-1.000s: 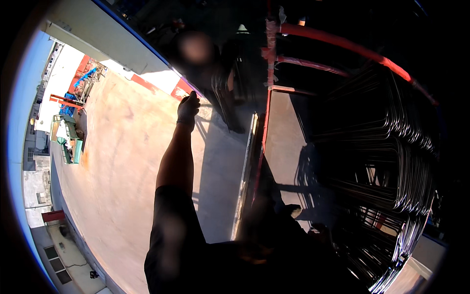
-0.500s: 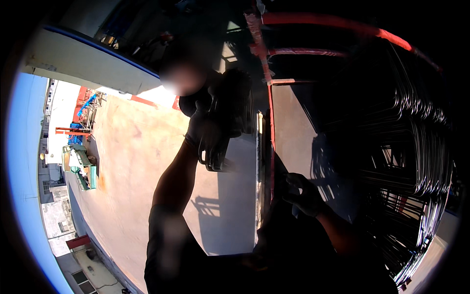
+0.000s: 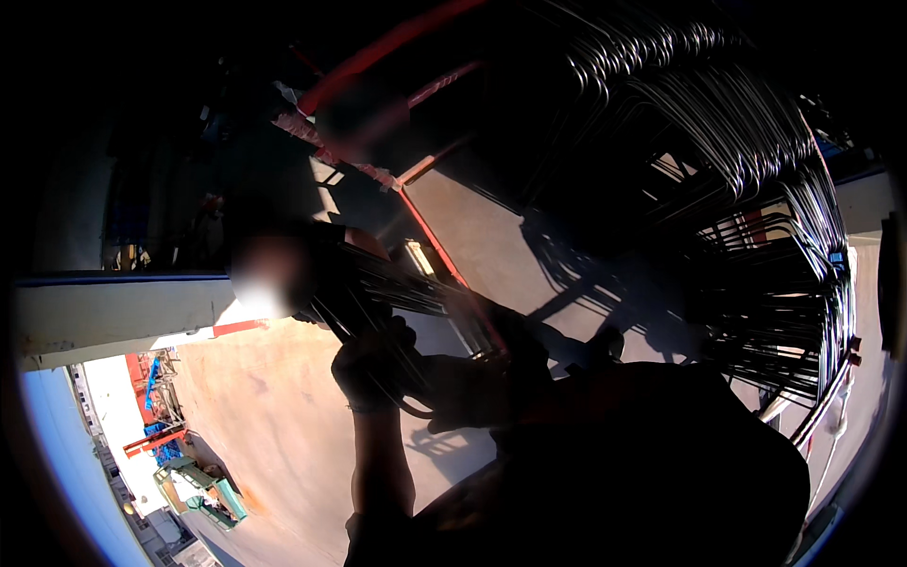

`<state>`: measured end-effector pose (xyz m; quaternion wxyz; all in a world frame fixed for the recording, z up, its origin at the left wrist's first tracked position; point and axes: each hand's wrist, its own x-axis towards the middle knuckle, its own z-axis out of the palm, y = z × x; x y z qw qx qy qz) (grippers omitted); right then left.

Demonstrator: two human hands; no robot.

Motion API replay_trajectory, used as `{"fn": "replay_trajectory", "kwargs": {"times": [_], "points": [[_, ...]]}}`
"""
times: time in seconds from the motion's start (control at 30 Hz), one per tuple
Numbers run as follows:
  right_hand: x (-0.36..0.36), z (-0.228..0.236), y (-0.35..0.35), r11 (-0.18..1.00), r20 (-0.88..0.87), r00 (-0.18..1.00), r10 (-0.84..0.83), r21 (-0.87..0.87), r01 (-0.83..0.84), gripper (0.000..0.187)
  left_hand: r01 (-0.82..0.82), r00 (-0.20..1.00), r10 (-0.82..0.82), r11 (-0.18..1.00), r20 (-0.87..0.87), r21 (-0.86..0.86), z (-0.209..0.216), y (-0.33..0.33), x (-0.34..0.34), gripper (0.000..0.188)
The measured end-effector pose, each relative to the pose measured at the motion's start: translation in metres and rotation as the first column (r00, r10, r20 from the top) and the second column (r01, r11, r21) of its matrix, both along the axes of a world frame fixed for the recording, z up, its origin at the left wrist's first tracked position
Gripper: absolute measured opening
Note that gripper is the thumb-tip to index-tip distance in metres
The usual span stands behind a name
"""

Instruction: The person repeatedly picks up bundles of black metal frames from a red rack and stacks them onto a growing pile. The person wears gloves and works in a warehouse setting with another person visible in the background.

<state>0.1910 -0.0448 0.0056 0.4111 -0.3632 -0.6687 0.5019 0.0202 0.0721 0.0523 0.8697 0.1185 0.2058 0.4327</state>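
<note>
Both gloved hands have come together since the earlier frame: the left hand and right hand now close their fingers around a bundle of thin, dark bent steel rods, left of the stacked wire stirrups.

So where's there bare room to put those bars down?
Bare floor lies left of the left hand, up to the white beam. The right is crowded: bent bars fill the red rack.
</note>
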Motion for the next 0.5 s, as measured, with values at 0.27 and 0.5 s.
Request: {"fn": "replay_trajectory", "kwargs": {"times": [0.27,0.5], "points": [[0.069,-0.02,-0.109,0.97,-0.328,0.926,-0.185,0.091,0.226,0.107,-0.206,0.861,0.305,0.941,-0.406,0.27,0.074,-0.121,0.088,0.059],[0.186,0.037,-0.212,0.902,-0.292,0.857,-0.424,-0.046,0.43,0.109,-0.042,0.999,0.041,0.996,0.02,0.084,0.095,-0.196,0.186,0.059]]}}
